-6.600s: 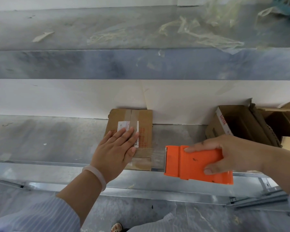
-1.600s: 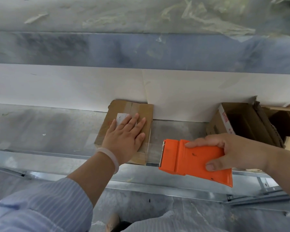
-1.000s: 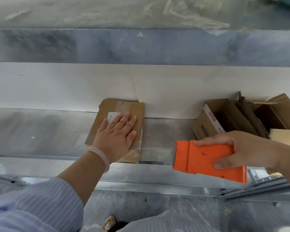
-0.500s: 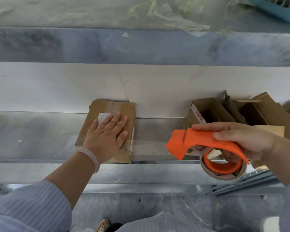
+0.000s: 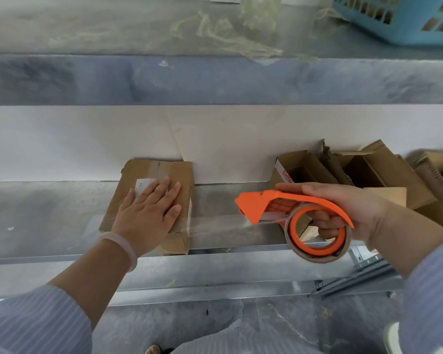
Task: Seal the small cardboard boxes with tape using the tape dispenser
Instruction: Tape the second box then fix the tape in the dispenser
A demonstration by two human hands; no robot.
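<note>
Metal shelf [image 5: 49, 213], slick-looking. Pile of open boxes [image 5: 368, 175] at its right end against the back panel.

Small cardboard box [image 5: 182, 175] sits left of middle. Its back is at the panel and its front end is at the shelf's front edge. It already has tape and a white label on top.

Left hand [image 5: 146, 215] lies flat on the box top with fingers straight, pressing it down. Right hand [image 5: 343, 208] is wrapped round the orange tape dispenser [image 5: 261, 203], fingers through the roll, thumb along the top. It is held above the shelf's front edge, well right of the box.

A clear tape strip [image 5: 215, 222] runs taut from the box's right side to the dispenser mouth.

Handling, by my judgement:
- The box is probably light and would slide on the metal, so a flat palm on top is the right hold. The cardboard is stiff enough but dents at the corners.
- The tape is thin and sticky and folds on itself if it goes slack, so keep tension on it.
- The dispenser is rigid plastic. Grip it through the core, with fingers clear of the cutter end.
</note>
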